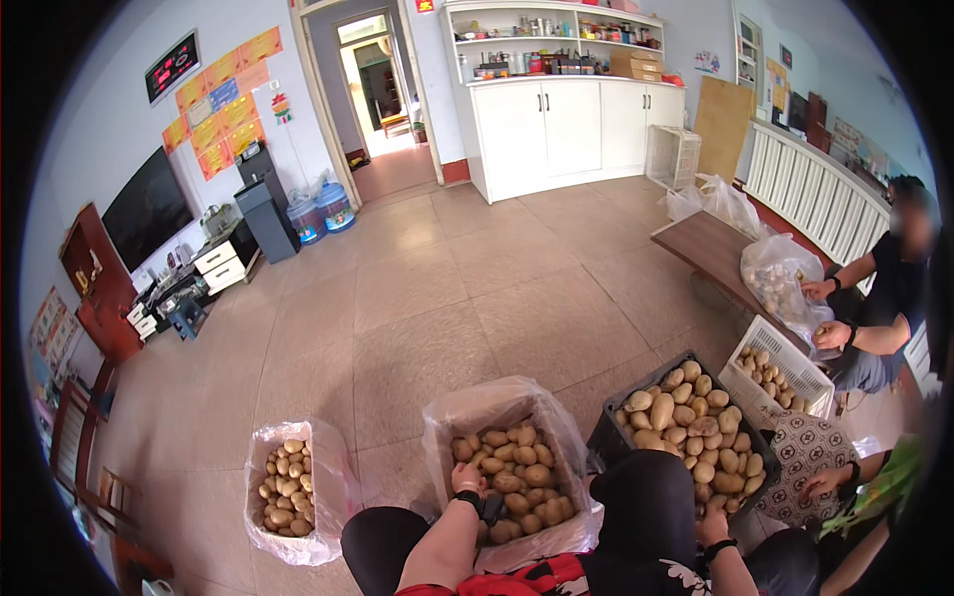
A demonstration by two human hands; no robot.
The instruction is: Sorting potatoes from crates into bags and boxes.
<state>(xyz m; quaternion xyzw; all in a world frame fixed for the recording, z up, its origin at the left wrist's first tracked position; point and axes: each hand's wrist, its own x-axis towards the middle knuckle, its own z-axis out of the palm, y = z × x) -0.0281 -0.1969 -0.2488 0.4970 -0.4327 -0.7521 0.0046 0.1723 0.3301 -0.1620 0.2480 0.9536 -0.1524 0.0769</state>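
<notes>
Plastic-lined potato box [517, 467], L hand [467, 482] inside

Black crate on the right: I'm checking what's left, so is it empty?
No, the black crate is heaped with potatoes, and the right hand rests near its front edge.

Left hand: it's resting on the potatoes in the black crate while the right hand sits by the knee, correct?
Not quite. The head view shows the left hand on the potatoes in the plastic-lined box in the middle, not the black crate. The right hand is by the knee, as you say.
</notes>
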